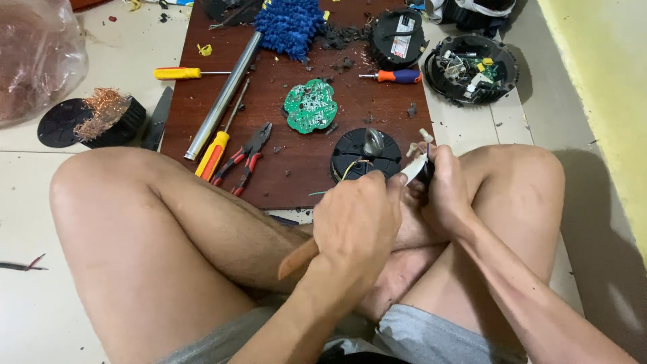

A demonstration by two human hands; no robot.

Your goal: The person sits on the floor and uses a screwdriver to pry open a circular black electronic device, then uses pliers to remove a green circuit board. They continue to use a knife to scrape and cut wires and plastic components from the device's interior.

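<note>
Person's sitting cross-legged on the floor, both hands low in the middle of the frame. The left hand (357, 216) is closed around a knife (350, 222), wooden handle poking out below the fist, pale blade angled up to the right. The right hand (445, 189) is pinched tight on a small dark part with wires (423, 158), and the blade tip touches it. Just above sits a black round motor housing (366, 154) on the brown board (296, 168), with a green circuit board (310, 106) and red pliers (246, 156) further left.
</note>
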